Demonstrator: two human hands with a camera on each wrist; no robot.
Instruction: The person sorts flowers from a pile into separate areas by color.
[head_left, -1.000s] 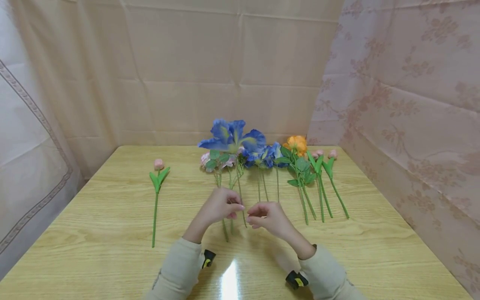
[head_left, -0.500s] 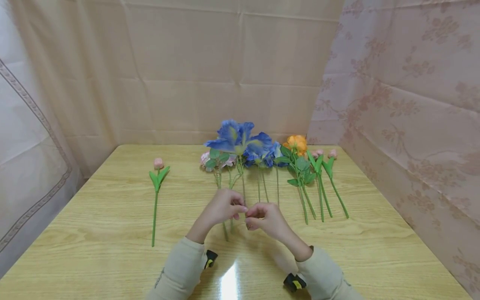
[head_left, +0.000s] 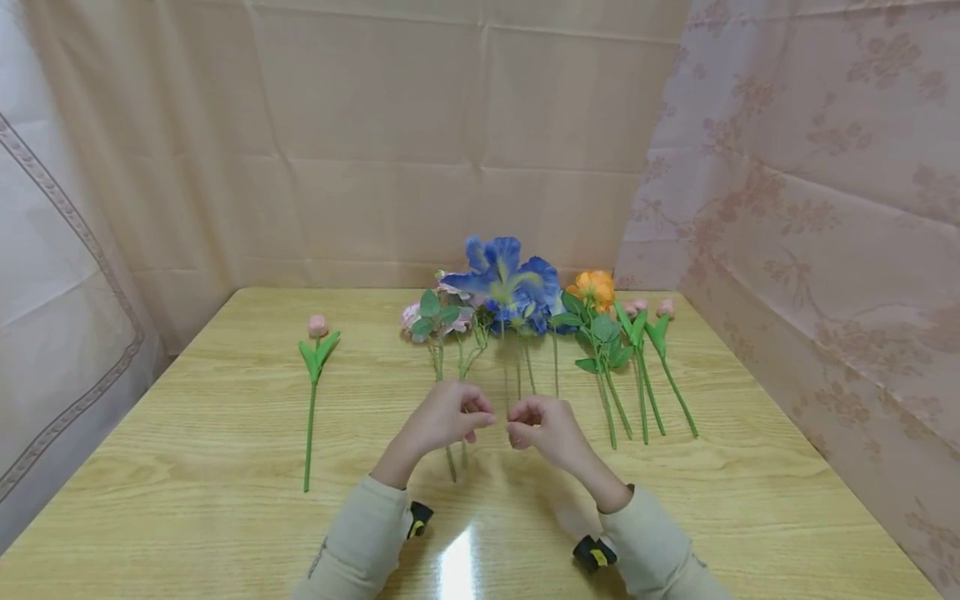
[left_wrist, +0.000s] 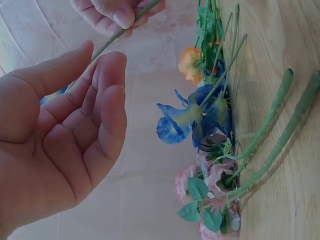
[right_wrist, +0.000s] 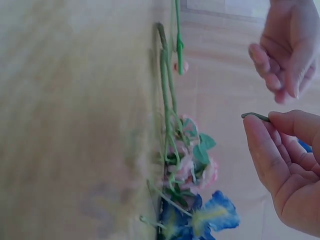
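My right hand (head_left: 553,432) pinches the thin green stem (right_wrist: 256,116) of a blue iris (head_left: 501,265) between thumb and fingers. The bloom is raised over the table, in front of other blue irises (left_wrist: 185,120) that lie there. To its left, my left hand (head_left: 448,414) hovers with fingers loosely bent and holds nothing. In the left wrist view a small gap shows between the thumb and fingers of that hand, with the held stem passing behind them. Below and beyond the left hand lie pink flowers (head_left: 411,318) with green stems.
One pink tulip (head_left: 310,417) lies apart at the left on the wooden table (head_left: 187,467). An orange flower (head_left: 594,289) and several pink tulips (head_left: 666,308) lie in a row at the right. Cloth curtains (head_left: 360,125) stand behind and at both sides.
The held iris has moved to the right, from in front of the pink flowers to the lying irises. My left hand has let go of the stem; the right hand has gripped it.
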